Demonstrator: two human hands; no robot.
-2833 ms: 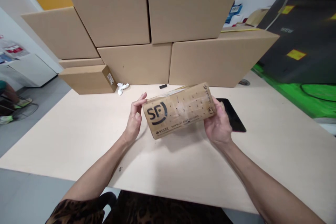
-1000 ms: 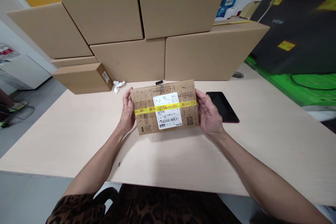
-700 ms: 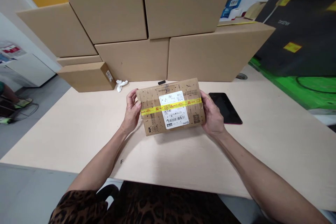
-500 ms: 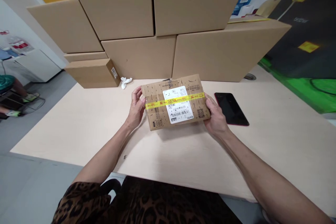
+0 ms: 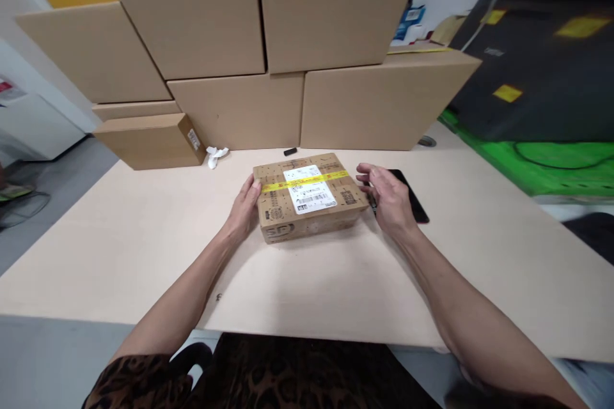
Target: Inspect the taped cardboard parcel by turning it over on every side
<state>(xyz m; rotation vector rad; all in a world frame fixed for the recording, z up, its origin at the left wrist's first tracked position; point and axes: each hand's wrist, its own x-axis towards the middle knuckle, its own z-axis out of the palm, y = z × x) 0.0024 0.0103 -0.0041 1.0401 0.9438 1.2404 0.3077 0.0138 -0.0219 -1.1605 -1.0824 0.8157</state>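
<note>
A small cardboard box (image 5: 355, 200) sits on the table, a white printed label (image 5: 311, 190) on its top and yellow tape (image 5: 273, 186) across it. My left hand (image 5: 244, 208) holds the box's left end, thumb at the top edge and fingers along the side. Off the box's right end is my right hand (image 5: 391, 201), its fingers apart and bent, with nothing seen in them. A black tablet (image 5: 416, 204) lies partly hidden behind that hand.
Large cardboard boxes (image 5: 215, 112) are stacked along the table's (image 5: 307, 287) back. A flat carton (image 5: 148, 144), crumpled white paper (image 5: 215, 156) and a small black object (image 5: 290, 151) lie before them. A dark case with yellow stickers (image 5: 518, 70) stands at right.
The box has come down from a tilted hold between both hands to rest on the table. My right hand has let go of its right end. The view has shifted to the right.
</note>
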